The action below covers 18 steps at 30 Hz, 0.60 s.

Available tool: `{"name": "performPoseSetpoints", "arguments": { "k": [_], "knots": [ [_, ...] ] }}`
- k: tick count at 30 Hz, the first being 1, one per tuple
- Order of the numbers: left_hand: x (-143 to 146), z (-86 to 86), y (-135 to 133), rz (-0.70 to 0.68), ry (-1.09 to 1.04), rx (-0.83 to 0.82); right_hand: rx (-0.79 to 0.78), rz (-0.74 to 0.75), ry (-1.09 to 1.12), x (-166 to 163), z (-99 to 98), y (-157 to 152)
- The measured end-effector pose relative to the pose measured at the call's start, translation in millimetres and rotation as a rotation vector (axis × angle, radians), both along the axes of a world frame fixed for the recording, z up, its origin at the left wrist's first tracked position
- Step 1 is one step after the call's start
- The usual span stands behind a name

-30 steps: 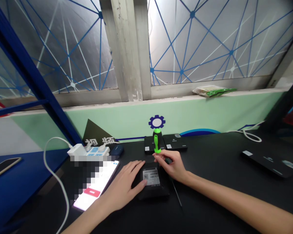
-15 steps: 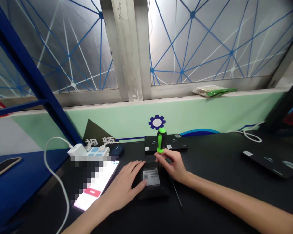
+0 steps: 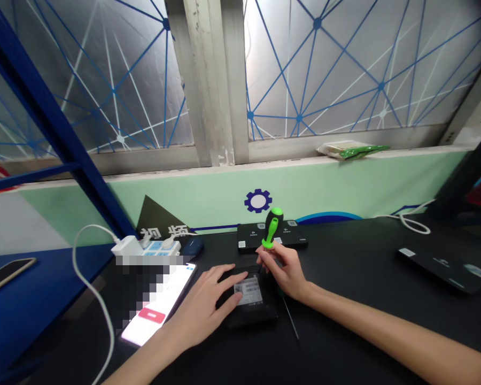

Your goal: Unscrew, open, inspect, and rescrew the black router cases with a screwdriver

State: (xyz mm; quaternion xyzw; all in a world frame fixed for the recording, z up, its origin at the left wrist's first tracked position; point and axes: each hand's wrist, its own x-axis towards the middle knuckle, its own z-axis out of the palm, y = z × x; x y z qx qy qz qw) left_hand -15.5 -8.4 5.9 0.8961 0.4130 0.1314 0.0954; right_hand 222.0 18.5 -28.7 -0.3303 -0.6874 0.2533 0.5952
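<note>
A small black box (image 3: 251, 307) with a white label lies on the dark table in front of me. My left hand (image 3: 202, 309) rests flat on its left side, fingers stretched over the top. My right hand (image 3: 282, 270) pinches the shaft end of a screwdriver with a green and black handle (image 3: 271, 228). The handle leans up and to the right, its tip down at the box's far edge. A thin black rod (image 3: 291, 320) lies on the table just under my right wrist.
A lit phone (image 3: 154, 310) lies left of the box, with a white power strip (image 3: 144, 248) and white cable behind it. Two flat black devices (image 3: 284, 235) sit at the back. Another black device (image 3: 444, 267) lies at the right, and a dark phone (image 3: 6, 272) at the far left.
The screwdriver handle has tipped from upright to leaning right and shifted slightly right with my right hand. My left hand's fingers have slid a little further over the box.
</note>
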Motion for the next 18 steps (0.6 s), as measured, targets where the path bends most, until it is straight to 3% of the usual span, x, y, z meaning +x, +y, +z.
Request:
{"name": "performPoseSetpoints", "arguments": {
  "k": [10, 18],
  "knots": [
    [-1, 2.6, 5, 0.121, -0.06, 0.161, 0.002, -0.039, 0.02, -1, -2.6, 3],
    [3, 6.7, 0, 0.214, -0.025, 0.149, -0.045, 0.009, 0.081, -2, -5.7, 3]
  ]
}}
